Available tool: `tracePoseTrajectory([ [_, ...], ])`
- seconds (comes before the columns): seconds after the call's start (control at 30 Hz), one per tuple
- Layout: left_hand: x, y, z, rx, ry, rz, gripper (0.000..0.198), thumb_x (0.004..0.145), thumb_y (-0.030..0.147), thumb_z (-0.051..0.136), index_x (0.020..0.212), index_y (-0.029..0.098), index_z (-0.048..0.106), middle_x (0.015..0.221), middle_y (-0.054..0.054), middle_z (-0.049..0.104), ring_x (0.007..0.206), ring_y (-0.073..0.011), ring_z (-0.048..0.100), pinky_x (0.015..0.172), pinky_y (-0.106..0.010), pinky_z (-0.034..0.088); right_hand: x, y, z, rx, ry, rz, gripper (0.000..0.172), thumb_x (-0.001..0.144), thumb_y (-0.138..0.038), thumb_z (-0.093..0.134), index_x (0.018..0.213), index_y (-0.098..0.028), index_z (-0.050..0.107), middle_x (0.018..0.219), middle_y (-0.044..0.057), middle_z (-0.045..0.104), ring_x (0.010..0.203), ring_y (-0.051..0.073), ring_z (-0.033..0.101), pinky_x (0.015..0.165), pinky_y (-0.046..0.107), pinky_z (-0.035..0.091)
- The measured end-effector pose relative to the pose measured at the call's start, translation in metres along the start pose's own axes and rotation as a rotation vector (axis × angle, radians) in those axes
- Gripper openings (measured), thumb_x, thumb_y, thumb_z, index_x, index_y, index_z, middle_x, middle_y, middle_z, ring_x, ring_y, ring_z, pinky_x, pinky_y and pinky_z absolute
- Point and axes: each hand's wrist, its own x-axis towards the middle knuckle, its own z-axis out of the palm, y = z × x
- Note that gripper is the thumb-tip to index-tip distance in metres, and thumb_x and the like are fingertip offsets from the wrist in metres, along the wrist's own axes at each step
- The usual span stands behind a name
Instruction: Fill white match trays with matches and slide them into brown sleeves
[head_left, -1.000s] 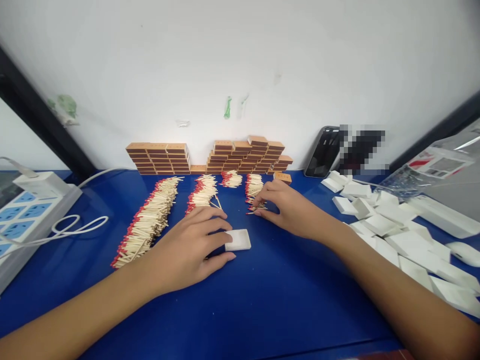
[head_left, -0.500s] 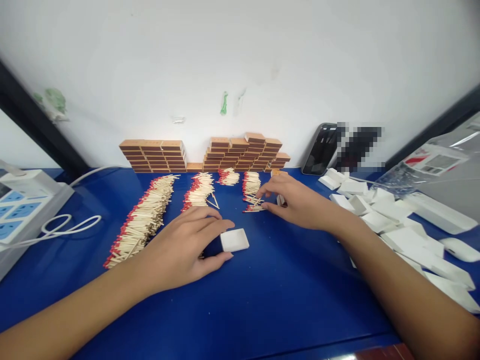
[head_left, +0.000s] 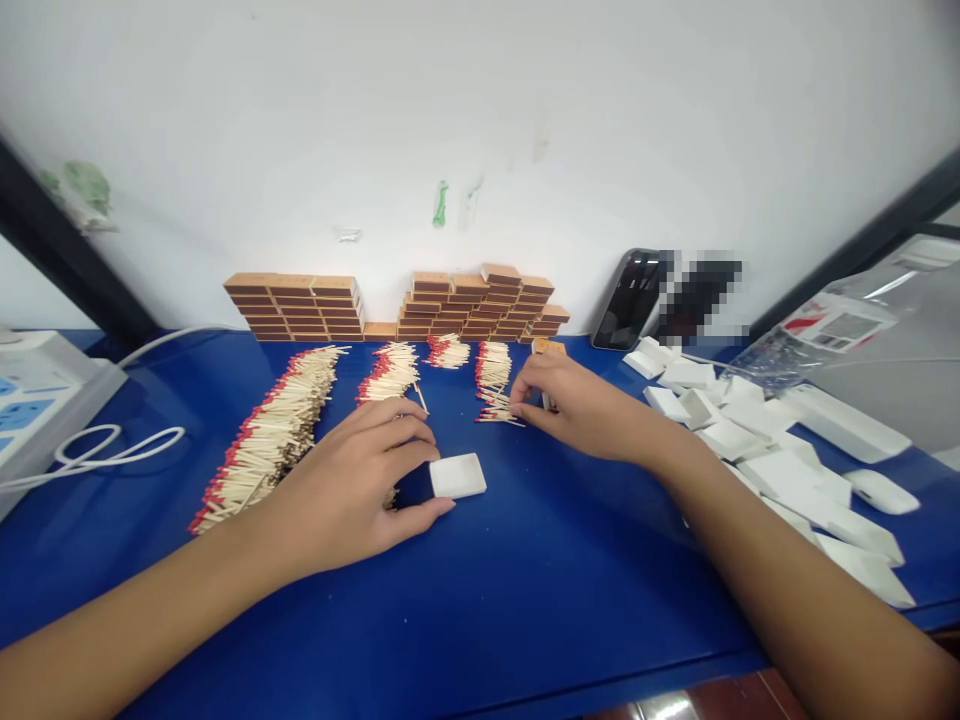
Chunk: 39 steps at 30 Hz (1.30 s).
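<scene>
A small white tray lies on the blue table, its left end beside the thumb and fingers of my left hand. That hand's fingers are apart and curved, with nothing gripped between them. My right hand has thumb and forefinger together at the right ends of some matches at the near end of a short row. Under and behind this hand a matchbox partly shows. Longer rows of red-tipped matches lie left, one partly behind my left hand.
Stacked matchboxes and a stepped stack stand against the wall. A phone leans there. White trays are heaped right, near a plastic bag and a white mouse. A power strip and cable are left.
The view has shifted slightly, moving most things left. My right thumb and forefinger have come closer together at the matches. My left hand stays beside the white tray.
</scene>
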Motion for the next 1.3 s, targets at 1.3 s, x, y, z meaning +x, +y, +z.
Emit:
tracePoseTrajectory([
  [1.3, 0.003, 0.001, -0.003, -0.007, -0.006, -0.013, 0.024, 0.094, 0.038, 0.074, 0.107, 0.018, 0.074, 0.108, -0.008, 0.074, 0.122, -0.0285, 0.062, 0.108, -0.046, 0.054, -0.004, -0.016, 0.008, -0.009, -0.045, -0.012, 0.015, 0.101, -0.026, 0.064, 0.087, -0.02, 0.065, 0.095, 0.008, 0.069, 0.099, 0.025, 0.056, 0.079, 0.036, 0.044],
])
